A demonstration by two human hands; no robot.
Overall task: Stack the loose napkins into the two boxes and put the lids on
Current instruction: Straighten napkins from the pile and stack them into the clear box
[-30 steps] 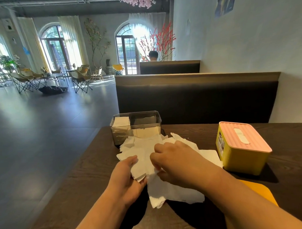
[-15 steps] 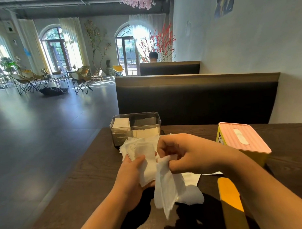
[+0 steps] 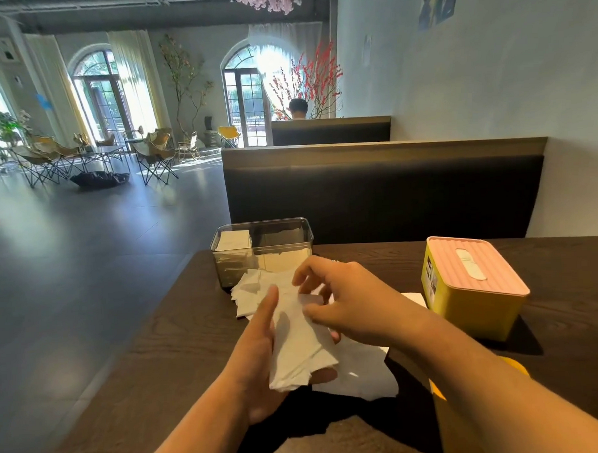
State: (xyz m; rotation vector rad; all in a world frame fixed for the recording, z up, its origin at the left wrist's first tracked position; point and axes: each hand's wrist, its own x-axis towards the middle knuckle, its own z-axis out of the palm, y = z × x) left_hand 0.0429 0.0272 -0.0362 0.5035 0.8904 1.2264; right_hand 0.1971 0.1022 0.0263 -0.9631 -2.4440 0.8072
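Gathering loose napkins (image 3: 248, 290): stack (image 3: 300, 348) gripped in left hand (image 3: 258, 361), sheet (image 3: 310, 298) pinched by right hand (image 3: 358, 302) fingers (image 3: 309, 270). Next, likely: squaring edges, lowering into clear box (image 3: 263, 253).

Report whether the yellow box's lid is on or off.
On. The pink slotted lid sits flat atop the yellow box, covering it.

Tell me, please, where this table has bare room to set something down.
Bare table between the clear box and the yellow box, and left of the left hand. Crowded mid-table around the right hand and napkins.
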